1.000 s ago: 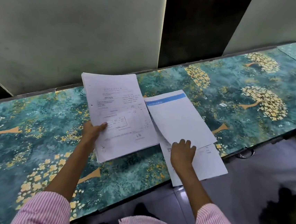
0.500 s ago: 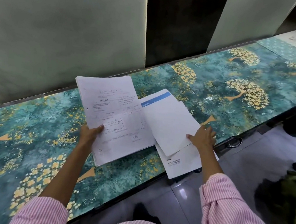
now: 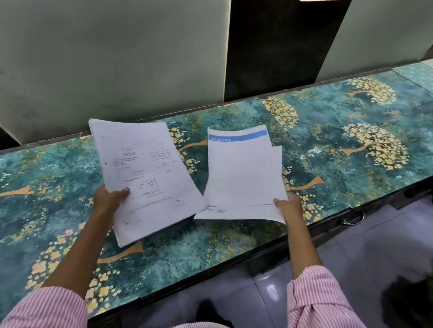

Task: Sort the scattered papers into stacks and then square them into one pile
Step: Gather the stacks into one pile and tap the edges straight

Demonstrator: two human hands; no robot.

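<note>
Two held bundles, invoice stack (image 3: 151, 173) and blue-headed sheets (image 3: 243, 177), hide fingers.

The person reaches both arms forward, forearms bare, with pink striped sleeves (image 3: 327, 314) pushed up towards the elbows. The left hand (image 3: 110, 200) grips the left edge of the invoice stack (image 3: 145, 173), its thumb lying flat on top and its fingers hidden beneath. The right hand (image 3: 289, 206) pinches the lower right corner of the blue-headed sheets (image 3: 240, 176), its thumb on the upper face. The hands are well apart.
</note>
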